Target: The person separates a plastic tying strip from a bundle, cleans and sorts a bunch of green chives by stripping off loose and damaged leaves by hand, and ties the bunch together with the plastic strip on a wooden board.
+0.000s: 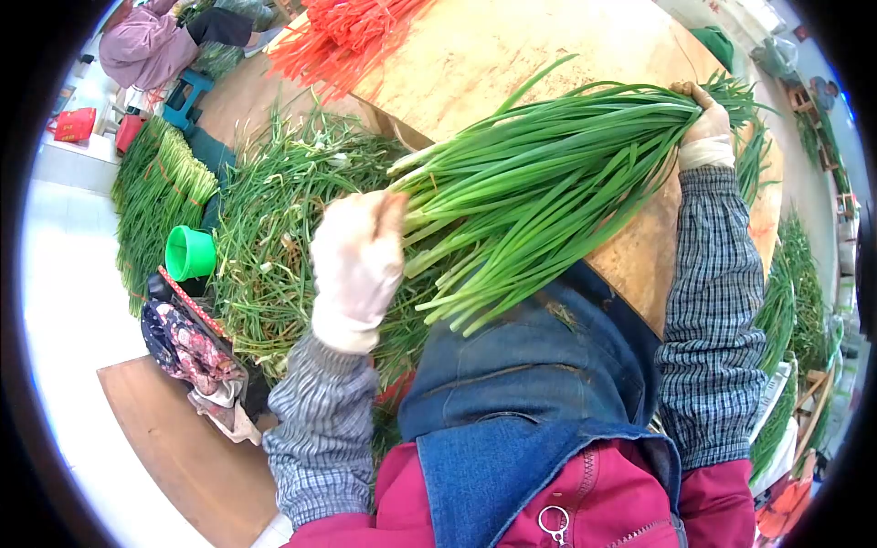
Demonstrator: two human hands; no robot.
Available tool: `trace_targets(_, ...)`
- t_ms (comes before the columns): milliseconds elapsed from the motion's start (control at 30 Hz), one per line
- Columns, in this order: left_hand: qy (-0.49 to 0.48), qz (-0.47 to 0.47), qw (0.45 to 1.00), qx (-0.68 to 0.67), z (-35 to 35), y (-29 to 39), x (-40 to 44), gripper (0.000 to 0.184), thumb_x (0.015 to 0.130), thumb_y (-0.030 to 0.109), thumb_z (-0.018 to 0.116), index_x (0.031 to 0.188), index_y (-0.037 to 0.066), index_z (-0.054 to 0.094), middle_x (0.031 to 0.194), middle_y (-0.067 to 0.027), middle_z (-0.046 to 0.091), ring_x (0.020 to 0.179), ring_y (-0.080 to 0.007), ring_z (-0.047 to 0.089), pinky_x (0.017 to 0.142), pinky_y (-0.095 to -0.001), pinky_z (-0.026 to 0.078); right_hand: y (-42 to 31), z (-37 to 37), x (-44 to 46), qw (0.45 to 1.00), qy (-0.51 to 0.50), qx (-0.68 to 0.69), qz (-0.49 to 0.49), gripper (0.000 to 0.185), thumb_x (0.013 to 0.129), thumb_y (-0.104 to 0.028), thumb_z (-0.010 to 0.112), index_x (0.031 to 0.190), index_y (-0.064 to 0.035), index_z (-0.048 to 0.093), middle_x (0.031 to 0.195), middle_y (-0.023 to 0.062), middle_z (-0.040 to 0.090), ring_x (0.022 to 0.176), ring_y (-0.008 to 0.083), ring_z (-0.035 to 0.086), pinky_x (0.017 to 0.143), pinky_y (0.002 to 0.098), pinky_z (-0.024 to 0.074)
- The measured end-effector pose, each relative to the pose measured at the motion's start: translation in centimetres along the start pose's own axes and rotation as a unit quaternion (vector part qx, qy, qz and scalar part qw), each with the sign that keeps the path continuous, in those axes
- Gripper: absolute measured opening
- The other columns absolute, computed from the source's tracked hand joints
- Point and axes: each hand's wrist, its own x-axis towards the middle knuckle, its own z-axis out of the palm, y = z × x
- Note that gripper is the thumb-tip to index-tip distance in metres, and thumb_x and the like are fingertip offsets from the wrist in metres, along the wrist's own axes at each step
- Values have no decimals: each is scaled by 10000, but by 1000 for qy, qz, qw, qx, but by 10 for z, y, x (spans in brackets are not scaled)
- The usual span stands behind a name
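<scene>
A long bunch of garlic chives (557, 183) slants over my lap and the edge of the wooden board, pale cut ends to the left. My right hand (705, 123), in a thin whitish glove, is closed round the leafy end at the upper right. My left hand (361, 260), in a similar glove, is curled up beside the pale stem ends. Its fingertips are slightly blurred and meet at the stems' edge; whether they pinch a stem or a scrap is hidden. Beneath it lies a heap of loose green trimmings (274, 237).
Red-orange ties (352, 32) lie on the wooden board (548, 55). Left are tied chive bundles (160, 192), a green cup (190, 253), a blue stool (188, 99) and a wooden bench (174, 447). Another person (151, 46) sits at the upper left. More greens (795, 292) lie right.
</scene>
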Motion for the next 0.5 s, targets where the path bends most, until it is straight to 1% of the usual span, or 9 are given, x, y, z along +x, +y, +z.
trace_targets(33,-9,-24,1000,-8,13,0,4,274,847,261,553,808,5,641,724,-156,630,644,-259,607,622,-330,469,-1,2,-2,1000,-1,-8,-12,174,843,-122,469,757,20,522,746,148,584,678,277,566,685,359,481)
trace_targets(100,-102,-95,990,15,26,13,12,270,802,293,590,709,40,604,639,-161,582,612,-319,577,580,-383,453,-1,6,-10,999,-2,-23,-34,171,842,-118,468,747,16,515,741,147,581,674,275,562,692,361,479)
trace_targets(167,-71,-96,993,-7,51,14,15,295,800,307,590,684,35,580,649,-179,578,592,-331,571,552,-392,451,-4,0,-7,995,-87,36,7,159,838,-107,476,747,18,511,733,141,575,673,269,556,700,357,475)
trace_targets(200,-48,-63,997,-7,58,7,12,242,818,250,575,708,35,594,653,-173,584,586,-317,580,521,-378,447,-7,-3,-6,989,-129,68,25,153,836,-102,480,748,19,510,730,138,572,673,267,553,704,355,474)
trace_targets(300,38,-8,992,-119,43,-20,-7,197,841,192,558,746,25,606,637,-143,595,544,-262,582,499,-341,443,-11,-1,-16,986,-150,71,31,141,835,-88,482,746,21,500,718,131,558,681,259,543,716,346,468)
trace_targets(333,29,-50,994,-95,23,-29,-14,182,848,171,555,763,20,610,634,-121,598,537,-227,572,500,-318,439,-10,2,-11,994,-85,69,16,142,837,-84,479,743,21,497,718,126,551,693,257,538,721,350,466)
trace_targets(367,19,-95,993,-69,-1,-41,-24,168,855,151,552,779,14,614,630,-100,600,529,-192,563,500,-295,435,-9,13,-22,999,-24,36,-12,139,839,-81,478,748,23,499,723,127,551,700,258,537,730,358,465)
trace_targets(433,32,-254,966,-47,-41,-74,-42,182,865,151,551,773,5,607,615,-97,587,506,-156,514,495,-265,412,-9,5,-16,997,-63,49,0,140,837,-84,484,752,25,507,736,129,561,702,259,545,738,358,467)
trace_targets(500,144,-317,936,51,-61,-123,-71,127,838,129,573,786,22,618,664,-115,598,562,-175,518,531,-278,413,-10,13,-21,999,-30,38,-18,141,835,-84,483,756,28,514,744,134,566,704,260,550,744,357,468)
